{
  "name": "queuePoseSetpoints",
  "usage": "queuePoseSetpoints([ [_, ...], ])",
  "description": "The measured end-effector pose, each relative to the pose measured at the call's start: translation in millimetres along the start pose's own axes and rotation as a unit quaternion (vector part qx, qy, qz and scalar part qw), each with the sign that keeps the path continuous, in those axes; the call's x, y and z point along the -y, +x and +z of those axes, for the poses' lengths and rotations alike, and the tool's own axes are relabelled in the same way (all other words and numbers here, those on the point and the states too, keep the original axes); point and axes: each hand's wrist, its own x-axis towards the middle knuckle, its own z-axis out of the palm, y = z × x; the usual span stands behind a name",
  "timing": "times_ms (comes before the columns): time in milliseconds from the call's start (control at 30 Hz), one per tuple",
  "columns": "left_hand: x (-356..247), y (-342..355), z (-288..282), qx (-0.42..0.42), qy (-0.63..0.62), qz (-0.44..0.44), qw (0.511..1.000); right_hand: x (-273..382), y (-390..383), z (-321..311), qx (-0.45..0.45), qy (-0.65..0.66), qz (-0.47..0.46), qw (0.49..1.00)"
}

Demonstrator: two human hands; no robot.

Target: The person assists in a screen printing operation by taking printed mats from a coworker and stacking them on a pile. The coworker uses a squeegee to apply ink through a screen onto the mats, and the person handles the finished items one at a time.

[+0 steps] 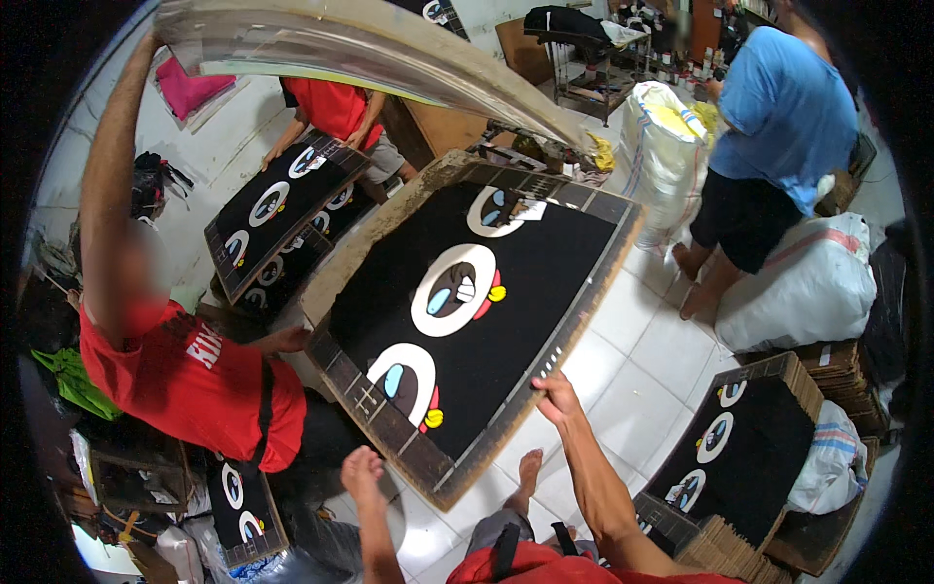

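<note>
A flat wooden board (342,382) carries a black fabric piece (555,263) printed with three round white cartoon motifs (455,290). My right hand (556,397) is closed around the board's near right edge, thumb on top. Just off the near left corner hovers my left hand (362,474), fingers loosely curled and apart, with nothing visible in it. On the left, a person in a red shirt (195,375) lifts a large framed screen (389,49) above the board's far side. That person's other hand (287,339) is by the board's left edge.
Behind, another person (336,109) in red holds a similar printed board (233,209). At right a person in a blue shirt (783,107) stands beside bulging white sacks (798,282). Stacked boards with black prints (749,438) lie at lower right, on the tiled floor (632,360).
</note>
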Motion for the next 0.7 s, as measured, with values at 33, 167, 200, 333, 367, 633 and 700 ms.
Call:
queuePoseSetpoints([
  [33,-12.3,7.4,-1.9,-0.017,0.008,0.036,0.999,1.5,-21.7,-2.7,0.015,0.028,-0.019,0.999],
  [167,-64.1,39.4,18.0,0.061,-0.01,0.193,0.979,18.5,-97.7,-9.1,-0.035,0.037,-0.057,0.997],
  [200,-74.5,44.2,27.9,0.062,-0.008,0.199,0.978,23.2,-106.4,-10.3,-0.016,0.048,-0.045,0.998],
  [333,-134.0,92.4,114.2,0.184,-0.035,0.23,0.955,19.3,-135.2,-4.3,-0.017,0.068,-0.132,0.989],
  [367,-146.2,103.4,137.6,0.206,-0.017,0.233,0.95,19.0,-140.5,-5.7,-0.026,0.068,-0.135,0.988],
  [633,-265.4,155.7,334.8,0.347,0.048,0.483,0.803,-7.5,-159.9,-39.1,-0.082,0.079,-0.28,0.953],
  [700,-312.1,157.8,376.3,0.305,0.106,0.523,0.789,-21.2,-147.5,-41.0,-0.054,0.094,-0.296,0.949],
])
